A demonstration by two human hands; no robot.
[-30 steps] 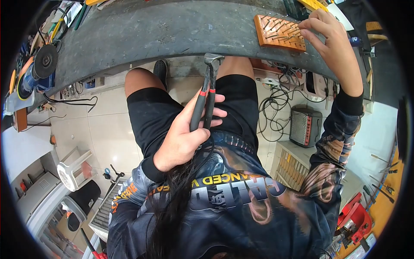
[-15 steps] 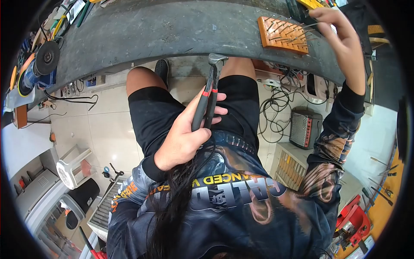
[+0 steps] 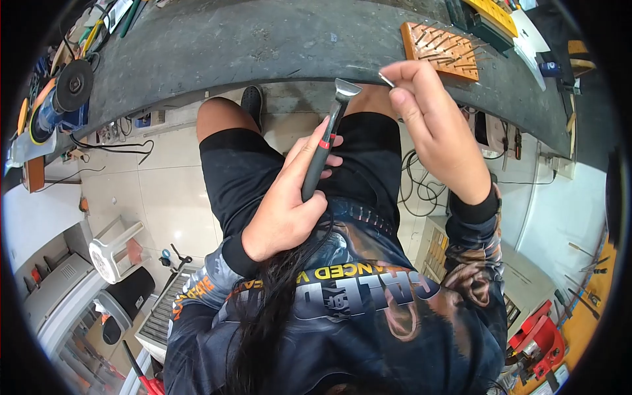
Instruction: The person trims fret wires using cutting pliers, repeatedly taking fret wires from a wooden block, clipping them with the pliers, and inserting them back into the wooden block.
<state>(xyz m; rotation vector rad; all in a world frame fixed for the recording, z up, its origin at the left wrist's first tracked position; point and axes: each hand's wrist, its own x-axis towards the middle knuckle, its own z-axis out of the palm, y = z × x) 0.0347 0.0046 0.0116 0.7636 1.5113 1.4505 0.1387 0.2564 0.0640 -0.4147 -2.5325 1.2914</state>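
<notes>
My left hand (image 3: 286, 197), over my lap, is closed around the dark handles of a pair of end nippers (image 3: 322, 148). Their wide metal head points up toward the bench edge, and red bands ring the handles. My right hand (image 3: 434, 122) is raised just in front of the bench. Between its thumb and index finger it pinches a short, thin, shiny metal piece (image 3: 387, 80), whose exact kind is too small to make out. Beyond that hand, a wooden block (image 3: 407, 41) bristling with several thin metal bits sits on the bench.
The dark workbench (image 3: 263, 39) curves across the top. An angle grinder (image 3: 56, 105) lies at its left end, near pliers and other tools. A yellow-topped box (image 3: 490, 16) stands behind the wooden block. Below the bench hang black cables (image 3: 418, 187); a red tool (image 3: 536, 339) sits lower right.
My right hand has come from beside the wooden block down and left toward the nippers, with the thin metal piece. The nippers have turned in my left hand, their head now more sideways.
</notes>
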